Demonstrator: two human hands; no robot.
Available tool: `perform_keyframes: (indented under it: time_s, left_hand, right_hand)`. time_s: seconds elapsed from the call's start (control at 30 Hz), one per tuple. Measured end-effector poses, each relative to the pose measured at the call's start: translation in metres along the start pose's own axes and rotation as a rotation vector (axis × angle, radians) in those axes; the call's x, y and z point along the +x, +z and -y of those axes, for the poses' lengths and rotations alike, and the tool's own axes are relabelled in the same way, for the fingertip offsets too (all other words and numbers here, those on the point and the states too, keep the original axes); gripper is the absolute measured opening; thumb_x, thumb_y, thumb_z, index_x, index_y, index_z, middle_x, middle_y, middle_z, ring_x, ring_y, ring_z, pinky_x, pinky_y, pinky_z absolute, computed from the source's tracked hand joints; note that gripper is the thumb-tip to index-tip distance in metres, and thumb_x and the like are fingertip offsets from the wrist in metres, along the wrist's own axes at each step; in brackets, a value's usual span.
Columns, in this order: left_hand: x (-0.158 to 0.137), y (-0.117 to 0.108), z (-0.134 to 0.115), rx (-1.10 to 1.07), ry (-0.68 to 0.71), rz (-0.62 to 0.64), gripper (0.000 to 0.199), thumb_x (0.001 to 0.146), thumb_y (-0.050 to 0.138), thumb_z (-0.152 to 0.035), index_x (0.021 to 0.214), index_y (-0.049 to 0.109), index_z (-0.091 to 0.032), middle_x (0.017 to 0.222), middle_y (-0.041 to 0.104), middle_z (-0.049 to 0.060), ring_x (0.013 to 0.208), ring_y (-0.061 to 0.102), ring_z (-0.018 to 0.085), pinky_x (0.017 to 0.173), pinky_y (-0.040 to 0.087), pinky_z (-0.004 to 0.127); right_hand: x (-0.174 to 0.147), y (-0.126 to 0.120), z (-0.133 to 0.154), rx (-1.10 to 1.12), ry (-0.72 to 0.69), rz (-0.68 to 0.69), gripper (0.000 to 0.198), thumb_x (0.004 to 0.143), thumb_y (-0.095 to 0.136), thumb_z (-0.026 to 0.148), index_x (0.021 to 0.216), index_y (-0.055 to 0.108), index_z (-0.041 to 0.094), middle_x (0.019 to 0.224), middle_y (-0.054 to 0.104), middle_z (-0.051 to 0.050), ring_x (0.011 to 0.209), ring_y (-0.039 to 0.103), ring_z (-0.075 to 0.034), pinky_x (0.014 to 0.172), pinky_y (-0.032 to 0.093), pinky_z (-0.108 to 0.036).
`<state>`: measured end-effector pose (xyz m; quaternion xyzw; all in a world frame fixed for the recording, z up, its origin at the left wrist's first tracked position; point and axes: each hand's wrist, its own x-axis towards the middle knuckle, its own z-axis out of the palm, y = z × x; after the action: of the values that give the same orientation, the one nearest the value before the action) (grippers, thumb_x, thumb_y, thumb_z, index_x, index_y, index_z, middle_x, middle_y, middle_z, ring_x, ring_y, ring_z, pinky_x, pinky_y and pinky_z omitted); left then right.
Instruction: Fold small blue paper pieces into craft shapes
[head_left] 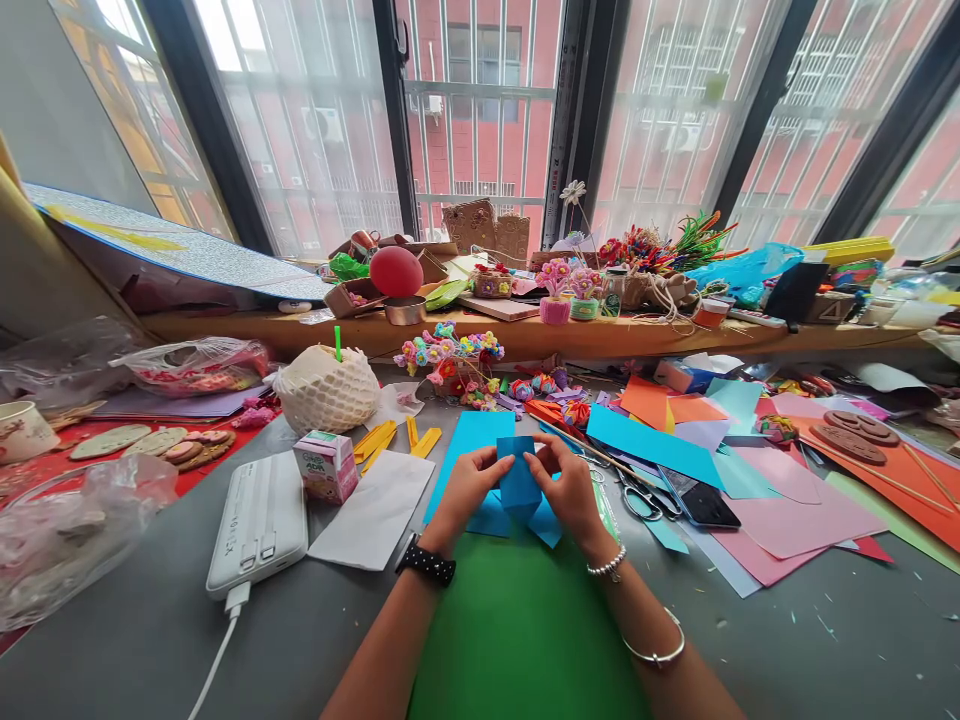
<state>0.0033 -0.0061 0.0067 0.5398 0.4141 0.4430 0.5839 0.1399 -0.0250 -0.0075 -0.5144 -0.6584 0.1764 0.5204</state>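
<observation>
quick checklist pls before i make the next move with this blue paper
1. Left hand gripping the held blue paper: ok
2. Right hand gripping it too: ok
3. Space beneath uncluttered: not ok, loose blue pieces lie there
4. Scissors away from the fingers: ok, on the table to the right
5. White cable away from both hands: ok
6. Creases sharp: cannot tell, too small

A: Passable right of the right hand?
B: Blocked at table level by scissors and phone; nearer, passable along the tabletop.
A: Left of the left hand?
B: Passable over white paper; farther out, obstructed by power bank.
</observation>
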Motion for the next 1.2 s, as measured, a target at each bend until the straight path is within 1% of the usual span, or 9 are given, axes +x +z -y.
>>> perform_keyframes:
  time_s: [0.17, 0.3, 0.37, 0.5, 0.67, 0.8, 0.93, 1.03, 1.2]
  left_hand:
    - [-0.0031, 0.0025, -0.0053, -0.037, 0.002, 0.000, 0.030, 0.053, 0.067, -0.036, 0.068, 0.060, -0.011, 0.062, 0.059, 0.001, 0.054, 0.049, 0.010, 0.050, 0.037, 0.020]
    - [-0.0027, 0.0021, -0.0046, -0.029, 0.015, 0.001, 0.029, 0.053, 0.066, -0.037, 0.066, 0.059, -0.011, 0.060, 0.057, 0.001, 0.053, 0.047, 0.010, 0.049, 0.037, 0.020]
    - [-0.0018, 0.0014, -0.0028, -0.020, 0.024, -0.006, 0.028, 0.053, 0.066, -0.037, 0.060, 0.056, -0.012, 0.055, 0.053, -0.002, 0.050, 0.044, 0.008, 0.047, 0.035, 0.019]
    - [-0.0003, 0.0004, 0.0000, 0.019, 0.058, -0.035, 0.030, 0.055, 0.065, -0.037, 0.050, 0.048, -0.013, 0.047, 0.040, -0.006, 0.045, 0.035, 0.005, 0.043, 0.030, 0.017]
    - [-0.0008, 0.0007, -0.0008, 0.057, 0.061, -0.096, 0.035, 0.059, 0.061, -0.041, 0.049, 0.040, -0.015, 0.048, 0.031, -0.007, 0.045, 0.030, 0.004, 0.045, 0.030, 0.017]
    - [-0.0016, 0.0012, -0.0026, 0.064, 0.076, -0.128, 0.041, 0.056, 0.063, -0.042, 0.046, 0.033, -0.015, 0.047, 0.026, -0.008, 0.045, 0.027, 0.004, 0.043, 0.028, 0.017]
    - [-0.0004, -0.0006, -0.0001, 0.065, 0.076, -0.127, 0.039, 0.056, 0.063, -0.040, 0.047, 0.034, -0.015, 0.047, 0.028, -0.007, 0.045, 0.027, 0.004, 0.042, 0.024, 0.018]
    - [0.0006, -0.0018, 0.0023, 0.055, 0.059, -0.113, 0.035, 0.057, 0.062, -0.040, 0.050, 0.039, -0.015, 0.048, 0.032, -0.007, 0.045, 0.030, 0.005, 0.041, 0.024, 0.018]
    - [-0.0006, -0.0006, 0.0003, 0.065, 0.072, -0.143, 0.034, 0.056, 0.064, -0.038, 0.049, 0.040, -0.014, 0.047, 0.034, -0.007, 0.045, 0.030, 0.004, 0.041, 0.024, 0.017]
  right_hand:
    - [-0.0012, 0.0006, 0.0010, -0.068, -0.036, -0.012, 0.025, 0.078, 0.041, 0.030, 0.097, 0.051, 0.017, 0.061, 0.054, -0.001, 0.052, 0.050, -0.014, 0.051, 0.040, -0.024]
    - [-0.0024, 0.0012, 0.0006, -0.115, -0.069, -0.005, 0.027, 0.079, 0.039, 0.028, 0.101, 0.052, 0.018, 0.064, 0.056, -0.002, 0.055, 0.050, -0.014, 0.055, 0.040, -0.025]
    - [-0.0032, 0.0013, 0.0003, -0.156, -0.093, 0.000, 0.027, 0.080, 0.038, 0.027, 0.103, 0.051, 0.019, 0.068, 0.057, -0.002, 0.057, 0.051, -0.015, 0.057, 0.041, -0.026]
    - [-0.0045, 0.0004, -0.0009, -0.246, -0.177, 0.031, 0.031, 0.081, 0.035, 0.023, 0.107, 0.051, 0.021, 0.083, 0.059, -0.005, 0.065, 0.053, -0.016, 0.065, 0.041, -0.027]
    - [-0.0046, -0.0018, -0.0011, -0.316, -0.249, 0.109, 0.039, 0.080, 0.035, 0.015, 0.118, 0.044, 0.024, 0.085, 0.058, -0.005, 0.074, 0.053, -0.017, 0.071, 0.042, -0.029]
    - [-0.0048, -0.0026, -0.0003, -0.286, -0.263, 0.145, 0.044, 0.078, 0.037, 0.011, 0.119, 0.042, 0.028, 0.096, 0.057, -0.004, 0.086, 0.052, -0.018, 0.075, 0.042, -0.029]
    - [-0.0044, -0.0024, -0.0005, -0.203, -0.244, 0.148, 0.045, 0.076, 0.039, 0.008, 0.116, 0.045, 0.028, 0.100, 0.056, -0.003, 0.091, 0.051, -0.018, 0.079, 0.041, -0.030]
    - [-0.0033, -0.0022, -0.0014, -0.108, -0.218, 0.134, 0.044, 0.074, 0.040, 0.007, 0.112, 0.049, 0.028, 0.100, 0.056, -0.002, 0.090, 0.052, -0.017, 0.078, 0.042, -0.029]
    - [-0.0011, -0.0023, -0.0027, 0.050, -0.154, 0.115, 0.040, 0.072, 0.040, 0.008, 0.103, 0.057, 0.027, 0.096, 0.057, -0.002, 0.080, 0.054, -0.015, 0.068, 0.046, -0.026]
